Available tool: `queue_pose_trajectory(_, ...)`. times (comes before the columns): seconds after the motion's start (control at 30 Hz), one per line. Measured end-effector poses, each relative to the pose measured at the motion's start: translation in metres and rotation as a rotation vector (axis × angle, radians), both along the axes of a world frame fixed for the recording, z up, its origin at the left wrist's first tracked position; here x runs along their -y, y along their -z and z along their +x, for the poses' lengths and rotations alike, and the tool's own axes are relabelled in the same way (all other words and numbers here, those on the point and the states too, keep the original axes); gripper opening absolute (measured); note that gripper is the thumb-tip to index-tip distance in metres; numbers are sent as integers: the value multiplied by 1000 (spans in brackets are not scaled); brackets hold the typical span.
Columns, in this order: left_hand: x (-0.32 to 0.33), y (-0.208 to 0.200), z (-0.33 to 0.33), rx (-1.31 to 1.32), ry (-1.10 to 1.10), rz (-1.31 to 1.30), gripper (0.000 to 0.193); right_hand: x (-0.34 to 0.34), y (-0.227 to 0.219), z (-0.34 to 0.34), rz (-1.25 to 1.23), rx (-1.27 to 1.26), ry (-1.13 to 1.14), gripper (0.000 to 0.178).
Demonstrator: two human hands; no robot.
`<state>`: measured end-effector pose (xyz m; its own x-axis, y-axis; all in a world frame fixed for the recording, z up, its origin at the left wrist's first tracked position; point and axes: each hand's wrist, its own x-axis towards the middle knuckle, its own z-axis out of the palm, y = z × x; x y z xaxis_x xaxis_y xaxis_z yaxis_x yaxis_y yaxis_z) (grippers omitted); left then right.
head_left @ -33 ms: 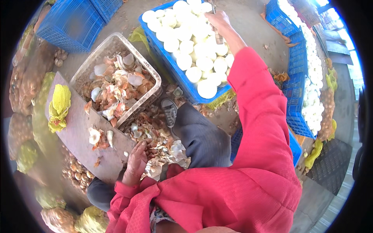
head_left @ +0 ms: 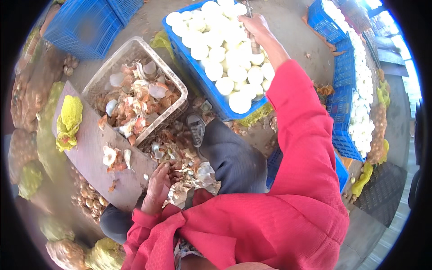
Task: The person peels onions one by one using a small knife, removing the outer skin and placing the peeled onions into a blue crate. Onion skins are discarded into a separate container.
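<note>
Over blue crate [head_left: 180,47]: right hand [head_left: 255,24] closed around knife handle [head_left: 254,45], above peeled onions [head_left: 225,58].
Beside board [head_left: 90,153]: left hand [head_left: 158,182] loosely curled on onion peels [head_left: 189,175].

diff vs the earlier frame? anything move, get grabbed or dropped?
Nothing visibly changed. The right hand is still stretched out over the blue crate of peeled onions, gripping a knife. The left hand still rests on the pile of onion skins beside the board. The clear basket of skins stays put.
</note>
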<state>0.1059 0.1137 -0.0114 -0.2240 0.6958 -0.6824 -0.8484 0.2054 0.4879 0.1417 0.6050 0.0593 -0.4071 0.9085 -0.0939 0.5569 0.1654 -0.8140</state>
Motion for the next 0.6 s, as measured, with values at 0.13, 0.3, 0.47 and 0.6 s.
queue_pose_trajectory(0.13,-7,-26,11,-36,27,18,28,78,-53,37,-212,-266,-270,25)
queue_pose_trajectory(0.3,27,-25,18,-69,-97,42,30,224,-103,15,-851,-632,-805,19)
queue_pose_trajectory(0.47,62,-68,19,-505,-40,33,25,316,-28,0,-322,42,-840,22)
queue_pose_trajectory(0.6,131,-65,5,-545,-343,-52,24,399,-4,-18,-495,-46,-1062,22)
